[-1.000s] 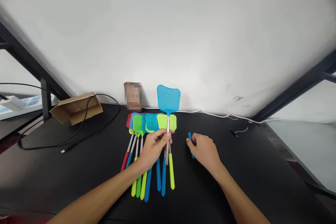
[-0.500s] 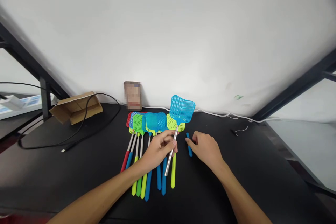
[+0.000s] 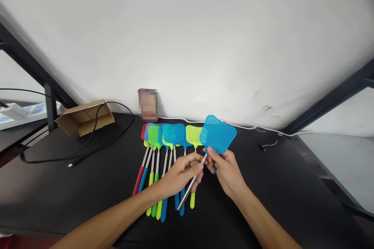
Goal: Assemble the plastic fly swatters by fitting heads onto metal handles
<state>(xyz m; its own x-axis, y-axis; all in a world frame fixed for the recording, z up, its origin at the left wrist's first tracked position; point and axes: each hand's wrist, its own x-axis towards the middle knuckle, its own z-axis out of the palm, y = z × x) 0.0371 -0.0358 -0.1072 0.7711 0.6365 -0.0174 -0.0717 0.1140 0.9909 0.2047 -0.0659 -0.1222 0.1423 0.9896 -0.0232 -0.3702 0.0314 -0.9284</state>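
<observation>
A blue fly swatter (image 3: 219, 134) is held up over the table, tilted, its perforated head towards the upper right. My left hand (image 3: 187, 171) pinches its bare metal rod, whose lower end sticks out to the lower left. At the neck, just below the head, my right hand (image 3: 226, 167) has closed with the thumb on top. A loose blue handle sleeve (image 3: 215, 171) lies mostly hidden behind my right hand. Left of these lies a row of several fly swatters, among them a red-handled one (image 3: 138, 181), a green one (image 3: 154, 135) and a yellow one (image 3: 193, 135).
An open cardboard box (image 3: 96, 122) and a looping black cable (image 3: 58, 160) lie on the left of the black table (image 3: 277, 190). A blurred-out packet (image 3: 148, 105) leans on the wall. A white cord (image 3: 248, 127) runs along the wall's foot.
My right hand has come up from the loose blue sleeve and taken hold of the swatter's neck. The swatter has shifted right and tilted further, with my left hand still on the rod.
</observation>
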